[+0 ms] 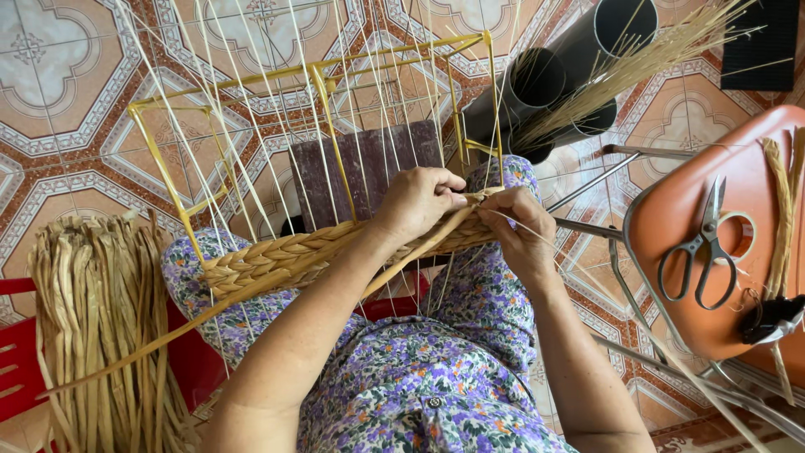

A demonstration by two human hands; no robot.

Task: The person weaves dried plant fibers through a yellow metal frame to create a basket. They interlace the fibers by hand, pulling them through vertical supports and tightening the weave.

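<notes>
Together, both hands' fingers (pixel 449 195) pinch the straw strand (pixel 419 249).

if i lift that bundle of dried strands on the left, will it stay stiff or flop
Probably flop: the bundle hangs in loose, bent lengths over the red chair. Likely light, as the strands look thin and dry. It may shed some, since nothing visibly ties it.

Fingertips of the left hand (pixel 417 201) and right hand (pixel 518 220) curl out of sight against the woven band (pixel 277 256). The dried-fibre bundle (pixel 101 327) runs off the lower edge; the orange chair seat (pixel 713 210) is cropped at the right. The grey tubes (pixel 545 84) hide the bases of the thin reeds (pixel 637 63). The dark clip (pixel 771 317) is too small to tell.
</notes>
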